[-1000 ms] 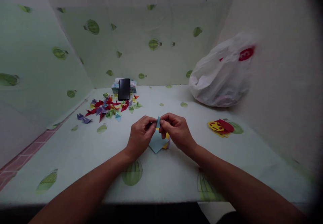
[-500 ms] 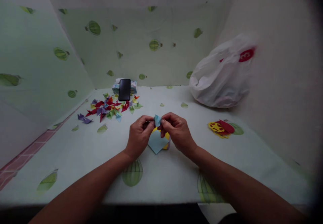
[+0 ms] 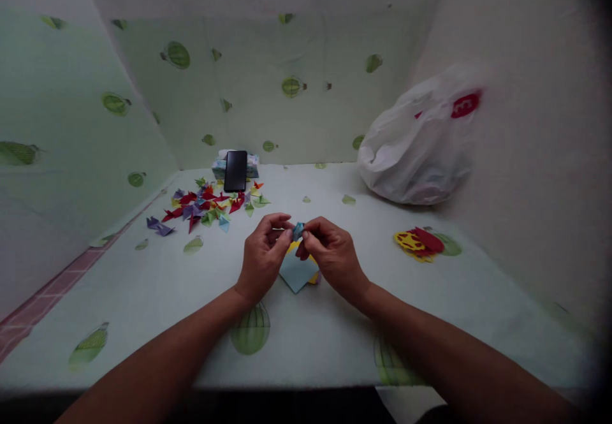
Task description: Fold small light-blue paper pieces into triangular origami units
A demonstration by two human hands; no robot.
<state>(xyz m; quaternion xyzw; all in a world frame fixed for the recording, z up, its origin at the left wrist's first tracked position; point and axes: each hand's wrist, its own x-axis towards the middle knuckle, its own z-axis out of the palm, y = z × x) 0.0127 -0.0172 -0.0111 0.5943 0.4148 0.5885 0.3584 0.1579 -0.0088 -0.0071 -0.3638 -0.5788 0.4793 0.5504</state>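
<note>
Small folded light-blue paper piece (image 3: 298,230): pinched between the fingertips of left hand (image 3: 266,253) and right hand (image 3: 335,255), likely so both sides can be worked. Held above light-blue square paper sheets (image 3: 297,271), near the middle of the white balloon-print counter's (image 3: 182,296) front edge, probably for easy reach.

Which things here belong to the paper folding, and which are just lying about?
Likely in the job:
blue folded paper, held
blue-topped paper stack, below it
folded paper cranes, piled

Likely just lying about:
smartphone
tissue box
white plastic bag
red and yellow cut-outs
</note>
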